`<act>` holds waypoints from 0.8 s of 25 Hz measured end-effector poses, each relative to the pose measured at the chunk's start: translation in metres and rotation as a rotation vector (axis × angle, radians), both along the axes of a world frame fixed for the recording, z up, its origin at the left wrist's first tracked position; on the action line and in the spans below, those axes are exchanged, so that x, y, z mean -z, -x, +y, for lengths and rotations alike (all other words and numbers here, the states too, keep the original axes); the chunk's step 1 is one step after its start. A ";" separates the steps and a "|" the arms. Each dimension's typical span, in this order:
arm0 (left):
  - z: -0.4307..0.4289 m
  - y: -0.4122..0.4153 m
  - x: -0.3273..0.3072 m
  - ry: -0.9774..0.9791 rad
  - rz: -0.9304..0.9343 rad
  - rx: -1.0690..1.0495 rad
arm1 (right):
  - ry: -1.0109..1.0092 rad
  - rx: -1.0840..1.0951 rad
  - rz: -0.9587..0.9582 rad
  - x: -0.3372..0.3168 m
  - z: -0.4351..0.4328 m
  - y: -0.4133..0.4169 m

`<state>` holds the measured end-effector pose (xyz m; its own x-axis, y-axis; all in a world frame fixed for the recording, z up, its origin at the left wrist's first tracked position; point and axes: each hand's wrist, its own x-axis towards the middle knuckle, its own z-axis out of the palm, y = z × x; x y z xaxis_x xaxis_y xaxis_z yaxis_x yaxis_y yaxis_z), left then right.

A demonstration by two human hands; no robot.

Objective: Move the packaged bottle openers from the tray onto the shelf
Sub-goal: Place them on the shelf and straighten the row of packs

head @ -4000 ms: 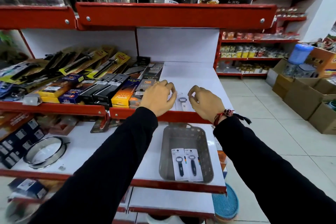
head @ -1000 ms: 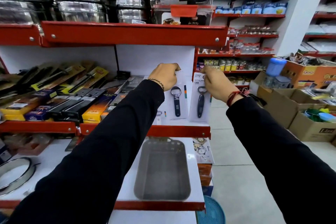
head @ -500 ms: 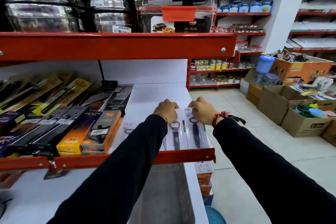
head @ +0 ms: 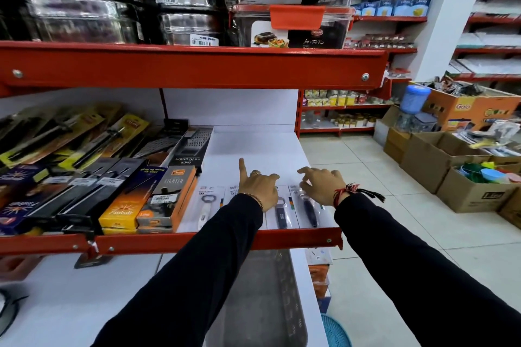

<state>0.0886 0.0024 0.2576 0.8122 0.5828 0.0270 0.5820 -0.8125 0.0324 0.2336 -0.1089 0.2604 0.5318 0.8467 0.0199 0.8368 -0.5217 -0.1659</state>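
Three carded bottle openers lie flat in a row on the white shelf [head: 259, 146] near its red front lip: a white-handled one [head: 206, 210], a dark-handled one [head: 281, 214] and another dark-handled one [head: 310, 211]. My left hand [head: 258, 187] hovers over the cards with the index finger pointing up and holds nothing. My right hand [head: 321, 184] rests with spread fingers on the top of the rightmost card. The grey mesh tray [head: 270, 298] sits on the lower shelf under my arms; what shows of it holds nothing.
Boxed lighters and graters [head: 158, 197] fill the shelf left of the openers. A red shelf edge [head: 191, 67] overhangs above, stacked with steel pans and containers. Cardboard boxes [head: 451, 166] stand on the tiled floor at right. A blue basket [head: 335, 332] sits below.
Both hands brought the two dark-handled carded openers down onto the shelf, laid them flat beside the white one and let go. My left index finger has lifted.
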 end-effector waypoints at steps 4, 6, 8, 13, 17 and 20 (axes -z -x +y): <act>0.011 0.032 -0.026 -0.001 0.042 -0.037 | -0.076 -0.074 0.001 -0.020 0.004 0.022; 0.021 0.052 -0.039 -0.021 0.127 -0.071 | -0.057 -0.138 0.006 -0.029 0.011 0.036; 0.031 0.075 -0.051 -0.029 0.238 -0.100 | -0.005 -0.209 0.031 -0.034 0.018 0.054; 0.053 0.114 -0.066 0.032 0.472 -0.080 | 0.176 -0.319 0.068 -0.034 0.031 0.079; 0.065 0.128 -0.063 0.125 0.512 -0.078 | 0.294 -0.365 0.096 -0.029 0.037 0.086; 0.070 0.133 -0.054 0.102 0.497 -0.047 | 0.328 -0.350 0.110 -0.024 0.042 0.090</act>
<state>-0.0447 0.0724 0.3112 0.6855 0.5983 -0.4150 0.5827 -0.7925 -0.1800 0.1433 -0.0664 0.2844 0.1981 0.9272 -0.3178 0.9581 -0.2517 -0.1370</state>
